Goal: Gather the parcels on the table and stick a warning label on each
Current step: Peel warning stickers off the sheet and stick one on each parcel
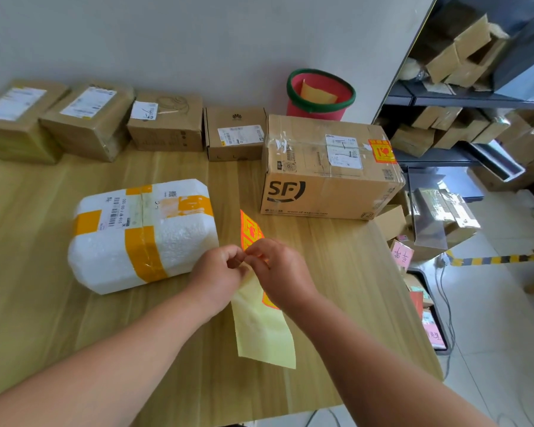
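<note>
Farthest left, four small brown parcels (90, 118) stood in a row along the wall, none showing a warning sticker. Nearer, the white foam parcel (142, 235) lay on the table (43, 303), unlabelled on the faces I could see. Just beside it the left hand (219, 272) had its fingers curled, pinching the label strip (264, 334) against the thumb. The right hand (281, 269) pinched the same strip from the other side, with orange stickers standing up behind both hands and bare yellow backing trailing toward the table edge. Further right, the SF box (327, 167) carried an orange label (382, 151). The risk, I judged, lay in the peel: a sticker lifted crookedly could tear or fold onto itself, and the loose backing might catch the adhesive.
</note>
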Motion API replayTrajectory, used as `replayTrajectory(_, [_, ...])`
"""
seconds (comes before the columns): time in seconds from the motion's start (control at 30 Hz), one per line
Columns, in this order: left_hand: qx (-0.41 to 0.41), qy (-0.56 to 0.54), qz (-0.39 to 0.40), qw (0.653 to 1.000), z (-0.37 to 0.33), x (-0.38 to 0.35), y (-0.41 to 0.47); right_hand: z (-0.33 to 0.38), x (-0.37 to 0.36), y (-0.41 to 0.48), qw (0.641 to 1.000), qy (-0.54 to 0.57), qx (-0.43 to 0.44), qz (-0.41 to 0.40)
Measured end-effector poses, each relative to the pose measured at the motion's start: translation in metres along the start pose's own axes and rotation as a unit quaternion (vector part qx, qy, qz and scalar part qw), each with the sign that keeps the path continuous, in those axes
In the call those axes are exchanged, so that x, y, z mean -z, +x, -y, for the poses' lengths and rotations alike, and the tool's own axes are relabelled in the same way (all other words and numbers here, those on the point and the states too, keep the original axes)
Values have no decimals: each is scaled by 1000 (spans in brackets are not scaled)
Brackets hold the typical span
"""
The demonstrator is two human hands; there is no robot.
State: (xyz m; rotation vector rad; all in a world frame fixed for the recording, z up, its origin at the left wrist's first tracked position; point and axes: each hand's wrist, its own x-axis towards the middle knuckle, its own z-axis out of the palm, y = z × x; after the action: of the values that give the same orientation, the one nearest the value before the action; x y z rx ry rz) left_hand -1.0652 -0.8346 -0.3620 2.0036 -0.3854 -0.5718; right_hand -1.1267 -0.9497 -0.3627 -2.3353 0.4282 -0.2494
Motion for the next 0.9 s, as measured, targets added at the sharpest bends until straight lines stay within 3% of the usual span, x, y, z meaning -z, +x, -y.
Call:
replayTrajectory(0.23, [0, 6, -4, 1000, -1, 3, -3, 5, 5, -1, 999, 30, -33, -4])
replayTrajectory(0.57, [164, -105, -26, 981, 12, -4, -2, -17, 31, 3, 947, 197, -228, -114])
replayTrajectory(0.9, [231, -104, -48, 966, 21, -12, 3, -20, 50, 0, 927, 224, -214, -212])
